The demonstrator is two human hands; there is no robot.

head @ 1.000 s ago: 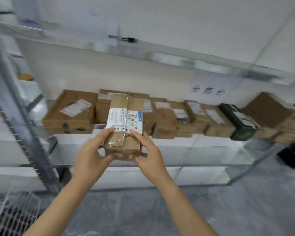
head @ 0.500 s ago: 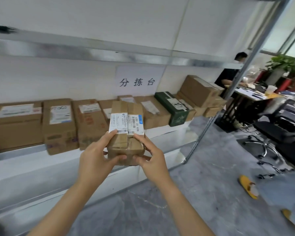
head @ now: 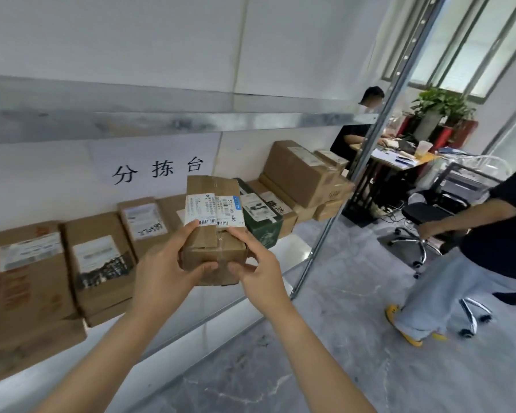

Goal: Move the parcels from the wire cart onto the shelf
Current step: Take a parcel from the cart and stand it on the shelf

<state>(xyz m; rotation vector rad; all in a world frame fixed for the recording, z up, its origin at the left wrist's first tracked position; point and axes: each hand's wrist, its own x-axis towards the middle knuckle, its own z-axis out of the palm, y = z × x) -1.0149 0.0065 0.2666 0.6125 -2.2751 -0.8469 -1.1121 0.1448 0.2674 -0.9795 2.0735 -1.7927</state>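
Parcel (head: 210, 242) carried further right along shelf (head: 292, 245), left hand (head: 164, 272) and right hand (head: 259, 275) gripping its near end, arms outstretched

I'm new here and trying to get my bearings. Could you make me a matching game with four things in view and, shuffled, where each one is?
Things:
1. labelled cardboard parcel
2. dark green box
3. paper sign
4. potted plant

Places:
A. on the wall
B. by the windows
C. held between the left hand and right hand
D. on the shelf, among brown boxes

Pairs: 1-C, 2-D, 3-A, 4-B
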